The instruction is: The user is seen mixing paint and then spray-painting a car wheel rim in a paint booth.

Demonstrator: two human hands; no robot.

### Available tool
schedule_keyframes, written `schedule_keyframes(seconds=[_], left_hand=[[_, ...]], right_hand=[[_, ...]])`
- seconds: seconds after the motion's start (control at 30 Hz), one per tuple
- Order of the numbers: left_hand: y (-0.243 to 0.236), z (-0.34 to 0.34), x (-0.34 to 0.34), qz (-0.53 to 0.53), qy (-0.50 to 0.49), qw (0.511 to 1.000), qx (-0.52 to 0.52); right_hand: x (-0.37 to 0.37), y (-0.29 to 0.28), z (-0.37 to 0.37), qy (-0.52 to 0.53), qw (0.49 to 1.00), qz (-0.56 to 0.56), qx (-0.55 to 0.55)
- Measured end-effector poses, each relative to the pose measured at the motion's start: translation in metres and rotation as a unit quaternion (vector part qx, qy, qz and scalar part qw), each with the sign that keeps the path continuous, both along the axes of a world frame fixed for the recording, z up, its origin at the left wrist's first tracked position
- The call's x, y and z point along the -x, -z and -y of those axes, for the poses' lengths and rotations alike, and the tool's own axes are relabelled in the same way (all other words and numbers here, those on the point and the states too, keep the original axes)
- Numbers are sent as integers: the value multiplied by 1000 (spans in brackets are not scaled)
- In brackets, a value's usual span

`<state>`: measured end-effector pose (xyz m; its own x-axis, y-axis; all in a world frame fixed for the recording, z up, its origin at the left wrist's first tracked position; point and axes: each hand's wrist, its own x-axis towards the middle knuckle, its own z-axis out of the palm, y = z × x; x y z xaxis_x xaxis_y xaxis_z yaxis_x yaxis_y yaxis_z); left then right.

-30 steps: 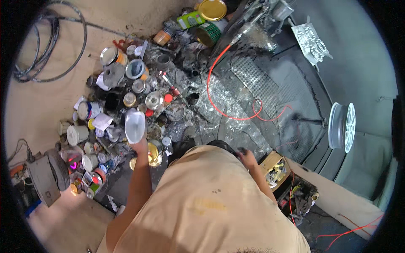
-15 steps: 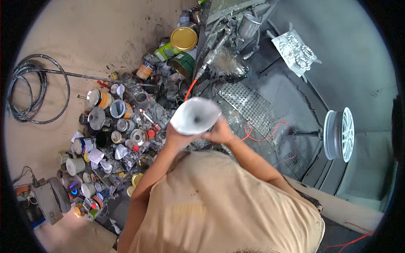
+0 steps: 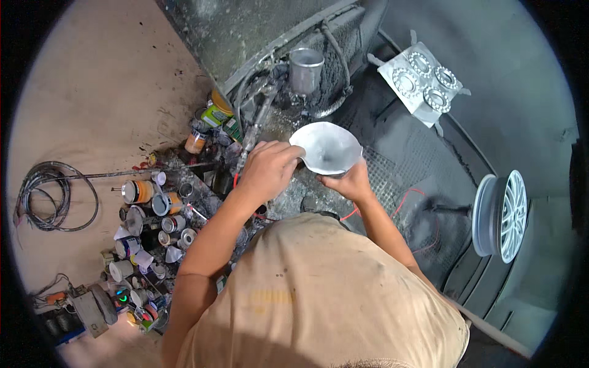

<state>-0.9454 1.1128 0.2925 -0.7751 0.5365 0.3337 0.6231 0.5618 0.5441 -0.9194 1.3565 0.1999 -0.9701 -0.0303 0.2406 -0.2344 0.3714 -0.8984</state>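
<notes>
1. As I look down from the head view, both hands meet on the white paper cone (image 3: 325, 147), held mouth-up over the dark grating.
2. The left hand (image 3: 267, 168) pinches the cone's near-left rim, fingers curled shut on it; the right hand (image 3: 350, 182) cups it from below, closed round its lower part.
3. The metal cup (image 3: 305, 69) stands straight ahead of the cone, further from me (well apart), and the left hand is slightly nearer to it.
</notes>
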Motion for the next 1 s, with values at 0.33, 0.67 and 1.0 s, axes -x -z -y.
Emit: schedule_keyframes(seconds=[0.33, 0.67, 1.0], left_hand=[[-79, -30, 93, -98, -128, 981, -105], [-38, -48, 164, -168, -196, 965, 32], [-17, -75, 89, 5, -96, 994, -46]], right_hand=[[47, -21, -44, -18, 997, -12, 72], [106, -80, -72, -20, 993, -117, -1], [114, -70, -83, 60, 986, -156, -13]])
